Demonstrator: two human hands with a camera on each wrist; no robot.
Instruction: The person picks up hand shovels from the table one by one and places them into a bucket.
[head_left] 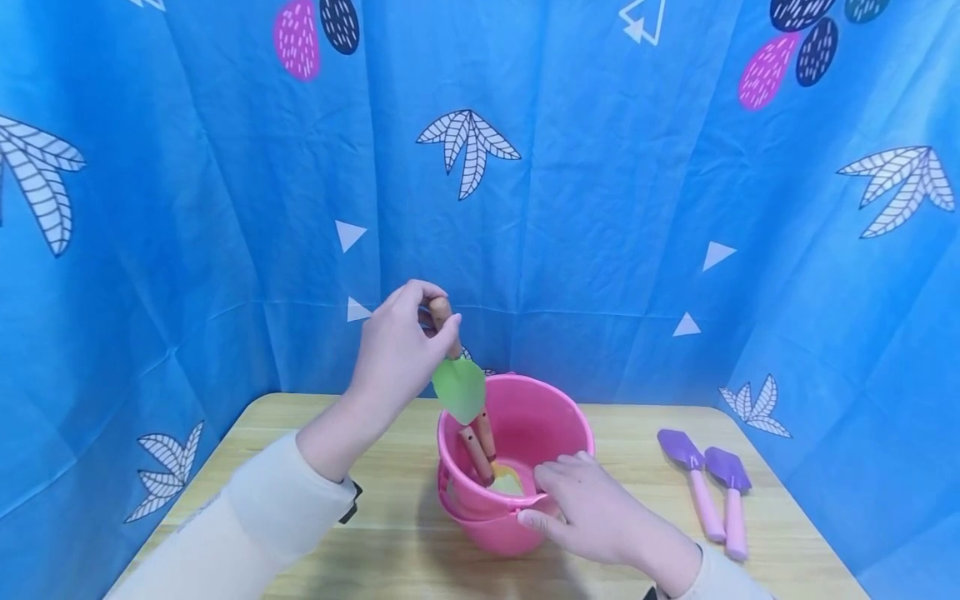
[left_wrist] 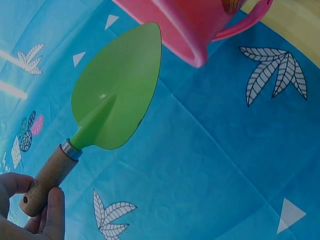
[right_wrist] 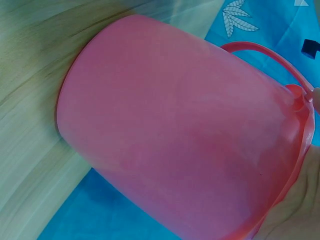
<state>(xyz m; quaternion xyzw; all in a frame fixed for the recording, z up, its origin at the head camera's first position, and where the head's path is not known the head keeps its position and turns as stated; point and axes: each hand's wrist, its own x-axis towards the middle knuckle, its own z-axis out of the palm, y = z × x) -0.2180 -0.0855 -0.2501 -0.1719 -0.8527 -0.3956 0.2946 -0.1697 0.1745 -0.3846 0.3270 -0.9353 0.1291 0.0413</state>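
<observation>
Thumb and fingers of the left hand [head_left: 397,342] pinch a green trowel [head_left: 459,390] by its wooden handle, blade downward, mid-frame in the head view. Lower, the right hand [head_left: 596,510] grips the rim of a pink bucket [head_left: 491,536] containing two wooden-handled tools [head_left: 477,457]. Purple shovels [head_left: 681,448] lie lower right.

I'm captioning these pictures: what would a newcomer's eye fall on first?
Probably the bright pink bucket on the table, gripped by the right hand. Then the green trowel near the bucket's left edge, held in the left hand. Two purple shovels lie farther right on the tabletop.
</observation>
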